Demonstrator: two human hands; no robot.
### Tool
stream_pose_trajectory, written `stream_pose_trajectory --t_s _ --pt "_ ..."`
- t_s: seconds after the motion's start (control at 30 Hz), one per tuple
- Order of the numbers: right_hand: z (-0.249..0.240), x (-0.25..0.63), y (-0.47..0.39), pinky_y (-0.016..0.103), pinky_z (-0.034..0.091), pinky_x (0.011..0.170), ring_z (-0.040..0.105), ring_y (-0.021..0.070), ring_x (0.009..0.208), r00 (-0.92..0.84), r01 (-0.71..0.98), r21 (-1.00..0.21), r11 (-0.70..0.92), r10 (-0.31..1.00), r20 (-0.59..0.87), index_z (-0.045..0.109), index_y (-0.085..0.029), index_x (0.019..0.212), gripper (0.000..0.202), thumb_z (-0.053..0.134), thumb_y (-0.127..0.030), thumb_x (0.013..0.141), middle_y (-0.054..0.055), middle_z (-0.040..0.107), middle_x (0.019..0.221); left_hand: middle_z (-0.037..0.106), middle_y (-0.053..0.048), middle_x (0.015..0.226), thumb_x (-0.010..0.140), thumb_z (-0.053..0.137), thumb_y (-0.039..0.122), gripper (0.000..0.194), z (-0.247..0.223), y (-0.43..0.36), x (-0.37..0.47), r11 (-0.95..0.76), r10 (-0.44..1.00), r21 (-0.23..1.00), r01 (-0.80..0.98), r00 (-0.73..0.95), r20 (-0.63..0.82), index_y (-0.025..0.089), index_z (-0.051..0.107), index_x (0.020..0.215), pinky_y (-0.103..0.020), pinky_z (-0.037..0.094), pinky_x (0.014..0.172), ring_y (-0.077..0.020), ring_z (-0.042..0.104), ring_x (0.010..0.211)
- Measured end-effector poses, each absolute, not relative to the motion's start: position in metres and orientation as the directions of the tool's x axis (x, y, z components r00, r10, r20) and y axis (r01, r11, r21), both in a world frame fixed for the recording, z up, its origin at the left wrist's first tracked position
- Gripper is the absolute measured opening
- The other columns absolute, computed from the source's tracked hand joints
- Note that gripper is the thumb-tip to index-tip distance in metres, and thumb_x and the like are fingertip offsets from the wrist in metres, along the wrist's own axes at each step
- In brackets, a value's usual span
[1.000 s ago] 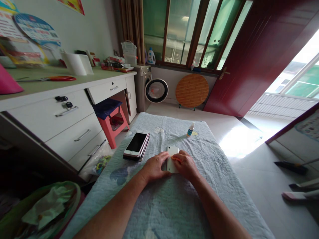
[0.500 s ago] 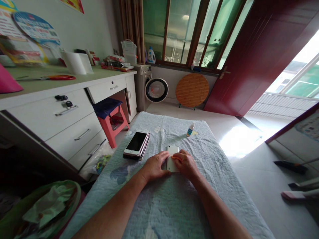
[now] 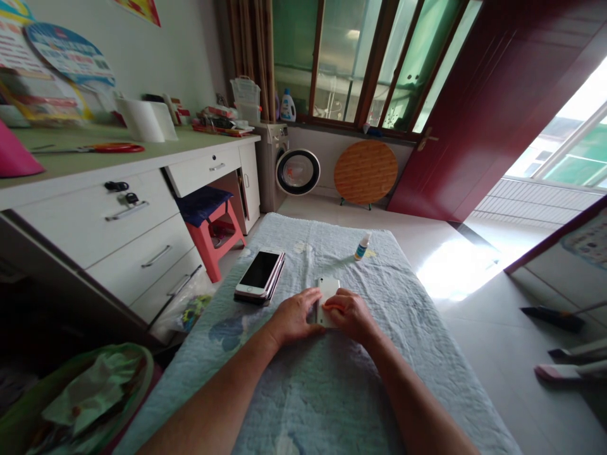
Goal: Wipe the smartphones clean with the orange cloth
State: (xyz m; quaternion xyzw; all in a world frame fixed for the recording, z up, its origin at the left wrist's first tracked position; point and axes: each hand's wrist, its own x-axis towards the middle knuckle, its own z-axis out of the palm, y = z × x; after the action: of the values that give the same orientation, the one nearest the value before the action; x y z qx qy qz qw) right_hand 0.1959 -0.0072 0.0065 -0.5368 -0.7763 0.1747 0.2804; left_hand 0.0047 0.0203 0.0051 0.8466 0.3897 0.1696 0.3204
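A white phone [image 3: 329, 288] lies back side up on the cloth-covered table in front of me, its camera at the far left corner. My left hand [image 3: 296, 315] grips the phone along its left edge, thumb at the near end. Pinched in my right hand [image 3: 351, 313] is a small orange cloth [image 3: 332, 307], pressed against the phone's back; most of the cloth is hidden by the fingers. To the left rests a stack of phones [image 3: 260, 272], the top one white with a dark screen. Beyond my right hand stands a small spray bottle [image 3: 361, 248] with a blue label.
A pale blue quilted cloth [image 3: 303, 392] covers the table. On the left are a white desk [image 3: 142, 234], a red stool [image 3: 211, 234] and a bin [image 3: 147, 373] holding rubbish. Behind the table are a washing machine with its door open [image 3: 298, 171] and a round wooden tabletop [image 3: 366, 172].
My right hand has slid the orange cloth slightly towards me over the phone's back. The left hand and the phone stay in place.
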Motion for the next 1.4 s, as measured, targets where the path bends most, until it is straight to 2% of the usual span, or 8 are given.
stream_pose_trajectory --t_s 0.17,0.33,0.47,0.7,0.9,1.0,1.13,1.4 --pt "0.002 0.2 -0.004 0.022 0.037 0.065 0.054 0.0129 0.07 -0.193 0.776 -0.551 0.309 0.947 0.258 0.074 -0.02 0.078 0.021 0.055 -0.014 0.081 0.002 0.058 0.073 0.045 -0.012 0.146 0.066 0.077 0.04 0.077 0.007 0.019 0.005 -0.493 0.77 0.669 0.556 0.637 0.038 0.019 0.05 0.135 -0.038 0.035 0.111 -0.0293 0.044 0.133" --pt "-0.003 0.208 -0.001 0.024 0.037 0.067 0.053 0.0144 0.073 -0.049 0.838 -0.511 0.192 0.958 0.281 0.073 -0.021 0.082 0.021 0.052 -0.021 0.086 0.003 0.058 0.078 0.045 -0.012 0.146 0.066 0.076 0.036 0.076 0.007 0.019 0.006 -0.494 0.773 0.666 0.559 0.633 0.041 0.019 0.05 0.135 -0.037 0.035 0.111 -0.0286 0.044 0.133" --pt "-0.004 0.214 0.0 0.023 0.034 0.066 0.052 0.0138 0.072 0.027 0.873 -0.477 0.106 0.964 0.265 0.071 -0.02 0.077 0.022 0.05 -0.015 0.083 0.002 0.056 0.075 0.045 -0.013 0.146 0.067 0.076 0.036 0.075 0.007 0.018 0.006 -0.49 0.779 0.666 0.563 0.625 0.045 0.016 0.051 0.134 -0.035 0.035 0.111 -0.0278 0.044 0.133" --pt "-0.003 0.213 -0.001 0.024 0.035 0.066 0.053 0.014 0.072 -0.017 0.862 -0.482 0.156 0.96 0.28 0.072 -0.02 0.076 0.021 0.052 -0.018 0.082 0.003 0.059 0.075 0.044 -0.012 0.147 0.066 0.077 0.037 0.076 0.009 0.018 0.005 -0.475 0.78 0.673 0.567 0.625 0.024 0.018 0.051 0.135 -0.037 0.034 0.112 -0.0297 0.042 0.134" --pt "0.001 0.207 -0.006 0.025 0.034 0.065 0.053 0.0148 0.073 -0.023 0.885 -0.446 0.137 0.968 0.251 0.07 -0.02 0.07 0.017 0.056 -0.016 0.079 0.003 0.059 0.075 0.043 -0.014 0.147 0.066 0.077 0.037 0.078 0.01 0.019 0.006 -0.484 0.775 0.663 0.571 0.631 0.022 0.016 0.05 0.135 -0.036 0.034 0.112 -0.0285 0.043 0.134" --pt "0.0 0.207 -0.005 0.024 0.035 0.069 0.053 0.0154 0.078 -0.035 0.894 -0.423 0.149 0.964 0.264 0.071 -0.02 0.075 0.019 0.054 -0.019 0.084 0.003 0.058 0.078 0.043 -0.015 0.147 0.066 0.076 0.037 0.078 0.007 0.019 0.006 -0.489 0.772 0.659 0.571 0.635 0.023 0.014 0.05 0.136 -0.036 0.033 0.112 -0.0285 0.043 0.134" --pt "0.0 0.207 -0.002 0.023 0.036 0.074 0.052 0.016 0.083 -0.044 0.899 -0.409 0.155 0.962 0.269 0.072 -0.02 0.086 0.024 0.048 -0.024 0.092 0.004 0.057 0.082 0.044 -0.013 0.146 0.066 0.076 0.036 0.078 0.005 0.02 0.006 -0.496 0.771 0.665 0.558 0.636 0.041 0.016 0.049 0.136 -0.037 0.033 0.112 -0.0289 0.043 0.133" --pt "-0.004 0.208 0.01 0.023 0.036 0.078 0.05 0.0162 0.084 -0.011 0.917 -0.384 0.113 0.966 0.258 0.071 -0.021 0.096 0.029 0.042 -0.024 0.095 0.005 0.057 0.086 0.044 -0.012 0.147 0.067 0.076 0.036 0.077 0.008 0.018 0.005 -0.494 0.772 0.669 0.555 0.634 0.045 0.018 0.048 0.137 -0.037 0.033 0.112 -0.0286 0.043 0.134"
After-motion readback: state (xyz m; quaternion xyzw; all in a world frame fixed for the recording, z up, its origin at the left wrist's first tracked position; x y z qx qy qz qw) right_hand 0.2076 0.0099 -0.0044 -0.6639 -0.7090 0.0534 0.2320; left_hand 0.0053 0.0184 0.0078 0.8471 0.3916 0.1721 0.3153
